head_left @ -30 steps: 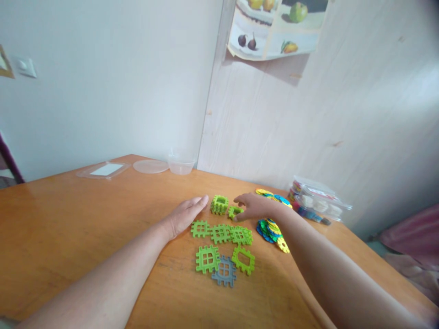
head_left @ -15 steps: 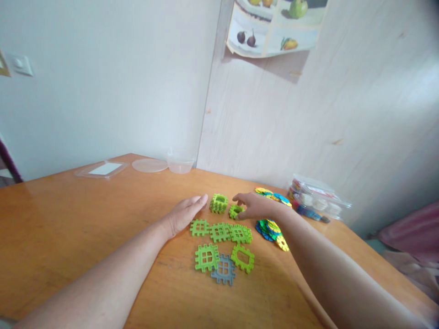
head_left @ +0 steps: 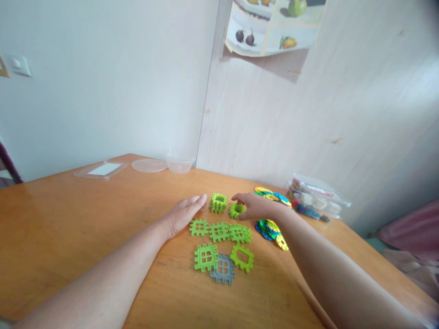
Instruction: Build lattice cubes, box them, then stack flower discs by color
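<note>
My left hand (head_left: 185, 214) rests on its edge on the table, fingers stretched out and together, holding nothing. Just right of its fingertips stands a stack of green interlocking building squares (head_left: 218, 203). My right hand (head_left: 256, 206) is beside a lower green stack with a round opening (head_left: 236, 210); its thumb and fingers are apart around that stack's right side, and contact is unclear. Nearer lie flat window-patterned green squares (head_left: 219, 232), a larger green window square (head_left: 206, 257), an open-framed green square (head_left: 242, 258) and a grey window square (head_left: 223, 269), partly overlapped.
Colourful notched discs (head_left: 270, 230) lie in piles beside and behind my right forearm. A clear bag of coloured pieces (head_left: 317, 198) sits at the right rear. A clear tub (head_left: 180, 162), a round lid (head_left: 149, 165) and a flat clear case (head_left: 103, 169) stand along the back edge near the wall.
My right thumb has drawn back slightly from the low green stack, showing more of its round opening. My left hand and the loose squares stay in place.
</note>
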Motion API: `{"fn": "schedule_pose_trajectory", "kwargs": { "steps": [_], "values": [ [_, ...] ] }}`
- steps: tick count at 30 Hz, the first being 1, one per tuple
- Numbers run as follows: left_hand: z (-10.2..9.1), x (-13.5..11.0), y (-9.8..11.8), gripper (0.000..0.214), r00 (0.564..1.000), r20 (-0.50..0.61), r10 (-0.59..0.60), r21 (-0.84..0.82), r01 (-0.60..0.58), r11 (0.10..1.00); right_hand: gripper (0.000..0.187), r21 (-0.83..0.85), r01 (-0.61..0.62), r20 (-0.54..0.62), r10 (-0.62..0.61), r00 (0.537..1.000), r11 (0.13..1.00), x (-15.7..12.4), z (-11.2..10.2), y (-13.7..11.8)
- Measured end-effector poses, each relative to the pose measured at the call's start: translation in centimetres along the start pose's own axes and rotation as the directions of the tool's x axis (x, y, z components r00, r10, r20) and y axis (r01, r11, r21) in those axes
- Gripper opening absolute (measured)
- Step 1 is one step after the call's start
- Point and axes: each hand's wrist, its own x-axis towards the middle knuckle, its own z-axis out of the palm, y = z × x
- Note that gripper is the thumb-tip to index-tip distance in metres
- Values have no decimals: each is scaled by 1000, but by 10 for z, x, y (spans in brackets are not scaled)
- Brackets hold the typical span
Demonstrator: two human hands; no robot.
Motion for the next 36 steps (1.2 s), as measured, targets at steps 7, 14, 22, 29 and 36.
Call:
{"fn": "schedule_pose_trajectory", "kwargs": {
  "steps": [7, 14, 22, 29, 36],
  "values": [
    [1, 0, 0, 62, 1000, -11, -18, -22, 18, 1000, 48, 8, 73, -48, -72, 996, 997, -24, -5, -8],
    [1, -1, 0, 60, 1000, -18, -5, -18, 5, 1000, 52, -11, 157, 22, -157, 987, 988, -58, 0, -20],
    [2, -3, 6, 59, 999, 4, 31, 11, -31, 999, 44, 34, 134, -13, -134, 991, 990, -60, 12, -20],
    [-4, -4, 23, 56, 987, -149, 56, -20, -59, 998, 30, 373, 109, -89, -82, 993, 921, -63, 3, -17],
    [2, -22, 54, 47, 993, 25, 111, -189, -105, 976, 25, 963, 62, -45, -72, 996, 261, -58, 15, -48]
  ]
}}
